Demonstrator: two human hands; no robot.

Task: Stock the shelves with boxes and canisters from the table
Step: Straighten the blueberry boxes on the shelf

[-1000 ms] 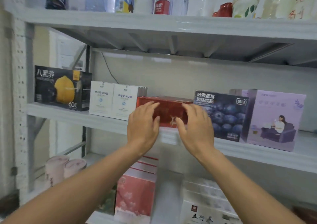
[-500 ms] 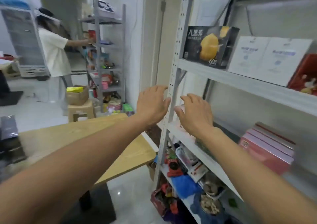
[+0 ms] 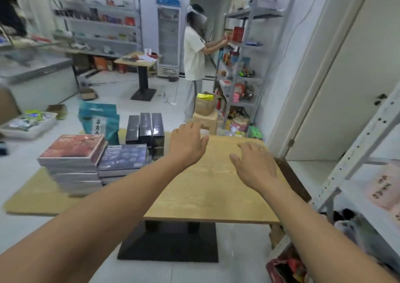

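Both my hands hover palm-down over the wooden table [image 3: 207,191], holding nothing. My left hand [image 3: 187,145] is just right of the boxes, fingers relaxed. My right hand [image 3: 254,163] spreads over the bare right half. On the table's left stand a stack of flat boxes topped by a red box [image 3: 73,147], a dark blue blueberry box [image 3: 123,156] on another stack, three upright black boxes [image 3: 146,126] and a teal bag [image 3: 99,121] behind. The grey shelf unit [image 3: 355,152] rises at the right edge.
A person in a white shirt [image 3: 193,55] handles a red box at a far shelf rack [image 3: 244,61]. A stool with a brown bag [image 3: 205,109] stands beyond the table. Another small table [image 3: 138,62], a fridge [image 3: 168,33] and floor clutter lie further back.
The view has swung left from the shelf to the table. My hands left the red box on the shelf and now hover empty over the tabletop.
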